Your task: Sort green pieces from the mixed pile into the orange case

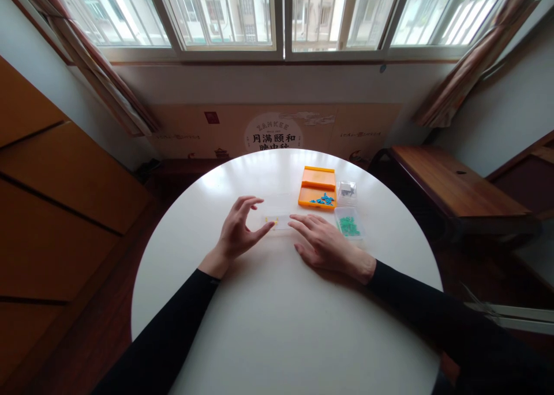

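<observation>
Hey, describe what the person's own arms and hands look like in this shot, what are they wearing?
Both arms are covered by long, plain black sleeves that end at the wrists, with no visible logos or markings. The left hand and right hand are bare: no gloves, and no rings, watch or bracelet can be made out at this size. The left sleeve and right sleeve look close-fitting and matte.

Near table half (277, 325) bare, free passage. Far right blocked: orange box (317, 188), two clear boxes (347, 192) (348, 223) clustered. Small clear case (277, 219) sits between both hands.
</observation>
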Demonstrator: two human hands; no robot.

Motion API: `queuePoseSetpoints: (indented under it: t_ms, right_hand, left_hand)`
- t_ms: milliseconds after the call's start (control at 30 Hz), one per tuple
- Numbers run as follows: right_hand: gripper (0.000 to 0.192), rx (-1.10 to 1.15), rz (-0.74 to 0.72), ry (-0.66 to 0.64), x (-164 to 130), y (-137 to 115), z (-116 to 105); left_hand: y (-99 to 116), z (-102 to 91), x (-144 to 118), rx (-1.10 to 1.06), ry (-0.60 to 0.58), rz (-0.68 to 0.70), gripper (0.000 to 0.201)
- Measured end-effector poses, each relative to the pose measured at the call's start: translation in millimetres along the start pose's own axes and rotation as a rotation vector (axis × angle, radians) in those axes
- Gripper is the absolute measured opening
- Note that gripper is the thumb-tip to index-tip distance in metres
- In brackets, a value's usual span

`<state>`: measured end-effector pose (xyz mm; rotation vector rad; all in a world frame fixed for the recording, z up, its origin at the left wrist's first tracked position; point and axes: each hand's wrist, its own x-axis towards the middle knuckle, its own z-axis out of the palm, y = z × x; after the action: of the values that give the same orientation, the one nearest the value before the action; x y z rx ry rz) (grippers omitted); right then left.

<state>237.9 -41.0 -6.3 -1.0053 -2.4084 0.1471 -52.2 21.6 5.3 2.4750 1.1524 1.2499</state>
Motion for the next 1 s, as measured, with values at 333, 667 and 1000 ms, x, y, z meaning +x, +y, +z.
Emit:
queuePoseSetpoints:
  t_ms: [333,667,1000]
  right_hand:
    - [0.057,-0.009,-0.012,-0.004,0.8,-1.9,-2.5]
    - [0.064,0.083,0.031,0.033,-1.2,-0.4,1.9]
    - [0.076,0.089,0.025,0.09,0.6,-0.3,-0.6]
  left_hand:
    - [6.2,4.1,2.4,0.092,0.075,0.097,0.079]
    - [5.2,5.5,1.5,0.12,0.048,0.091,0.022]
    - [2.5,9.6,-1.2,-0.094,-0.167,-0.035,0.017]
